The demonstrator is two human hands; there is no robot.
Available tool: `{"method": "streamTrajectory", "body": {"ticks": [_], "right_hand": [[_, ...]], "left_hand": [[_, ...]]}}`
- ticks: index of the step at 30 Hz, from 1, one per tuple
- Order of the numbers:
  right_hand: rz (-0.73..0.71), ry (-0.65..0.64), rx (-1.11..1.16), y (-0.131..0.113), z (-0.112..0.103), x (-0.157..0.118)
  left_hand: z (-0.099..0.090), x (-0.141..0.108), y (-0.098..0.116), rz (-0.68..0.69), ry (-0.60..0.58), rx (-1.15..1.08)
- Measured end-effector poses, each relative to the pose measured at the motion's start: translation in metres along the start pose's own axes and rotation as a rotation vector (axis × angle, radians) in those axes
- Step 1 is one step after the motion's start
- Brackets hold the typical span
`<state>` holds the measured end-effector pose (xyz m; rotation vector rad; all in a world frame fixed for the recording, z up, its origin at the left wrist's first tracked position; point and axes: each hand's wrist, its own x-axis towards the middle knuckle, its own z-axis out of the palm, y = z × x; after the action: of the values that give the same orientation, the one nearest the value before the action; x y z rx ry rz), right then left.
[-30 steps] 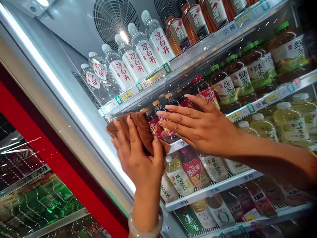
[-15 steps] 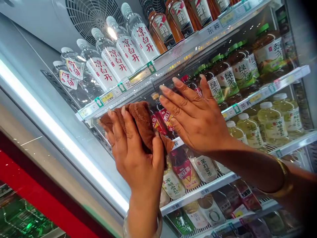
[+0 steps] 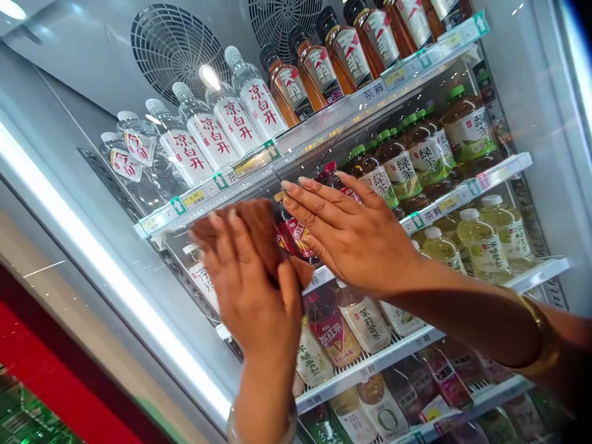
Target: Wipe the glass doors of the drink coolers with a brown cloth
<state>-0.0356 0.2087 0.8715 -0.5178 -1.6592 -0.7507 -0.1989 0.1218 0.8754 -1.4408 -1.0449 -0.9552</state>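
A crumpled brown cloth lies flat against the glass front of a drinks cooler. My left hand presses on the cloth, its fingers spread over it and slightly blurred. To the right, my right hand rests its fingers on or very near the glass, stretched out, with nothing in them. Behind the glass, between the hands, stand bottles with red labels.
Clear water bottles and amber bottles line the top shelf. Green-capped tea bottles fill part of the shelf below. A bright light strip runs down the left side, beside a red band.
The view has shifted, showing more of the cooler's top and right side. My right hand's fingers are closer together and nearer the cloth. The cloth and left hand are more blurred.
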Motion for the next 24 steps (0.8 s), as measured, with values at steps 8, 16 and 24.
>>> {"method": "streamTrajectory", "body": {"ticks": [8, 16, 24], "right_hand": [[-0.150, -0.021, 0.137, 0.033, -0.002, 0.000], [-0.069, 0.062, 0.145, 0.028, 0.001, -0.004], [-0.060, 0.103, 0.097, 0.027, 0.000, -0.004]], "left_hand": [[0.004, -0.008, 0.006, 0.121, -0.099, -0.029], [0.018, -0.030, 0.037, 0.170, -0.084, -0.032], [-0.006, 0.023, -0.012, -0.029, -0.018, 0.042]]}}
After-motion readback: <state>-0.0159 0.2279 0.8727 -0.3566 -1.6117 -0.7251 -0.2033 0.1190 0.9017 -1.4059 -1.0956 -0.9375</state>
